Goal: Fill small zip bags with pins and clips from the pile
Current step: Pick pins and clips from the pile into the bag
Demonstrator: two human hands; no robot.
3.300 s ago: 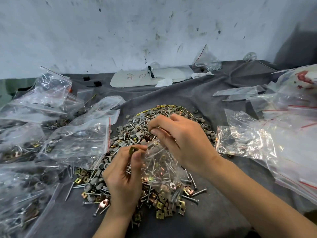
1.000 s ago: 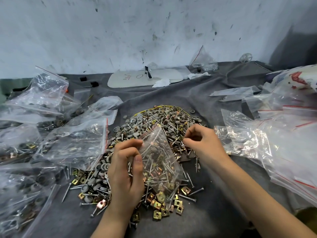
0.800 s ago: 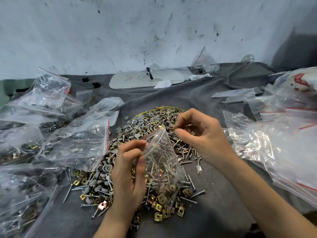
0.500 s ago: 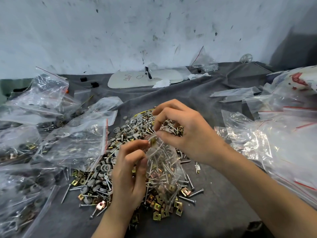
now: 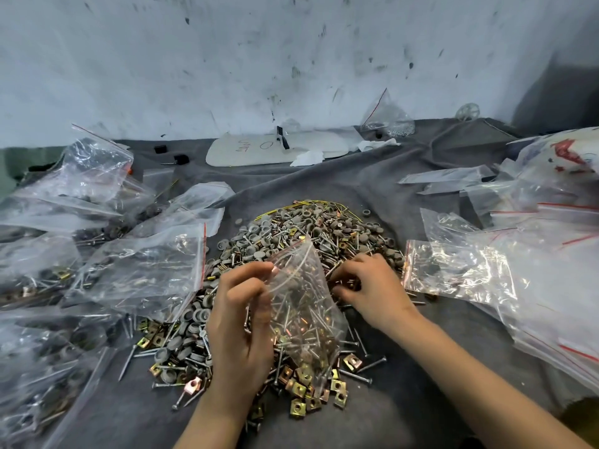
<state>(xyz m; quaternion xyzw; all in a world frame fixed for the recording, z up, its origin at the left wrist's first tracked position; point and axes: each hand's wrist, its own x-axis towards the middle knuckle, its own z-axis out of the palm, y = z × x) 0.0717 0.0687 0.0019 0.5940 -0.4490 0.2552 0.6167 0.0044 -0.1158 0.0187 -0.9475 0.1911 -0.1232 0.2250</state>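
Head view: your left hand (image 5: 240, 322) pinches the clear, part-filled small zip bag (image 5: 308, 306), which stands on the grey-and-brass pile of pins and clips (image 5: 324, 228). Your right hand (image 5: 376, 286) curls into the pile; its hold cannot be determined.

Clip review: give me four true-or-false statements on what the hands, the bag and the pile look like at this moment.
The left hand grips the clear plastic zip bag holding metal pins. True.
The right hand hovers over the bag's mouth. False: it rests on the pile of pins, grey caps and brass clips.
The pile lies on bare wood. False: on grey cloth.
A white oval board lies by the wall. True.
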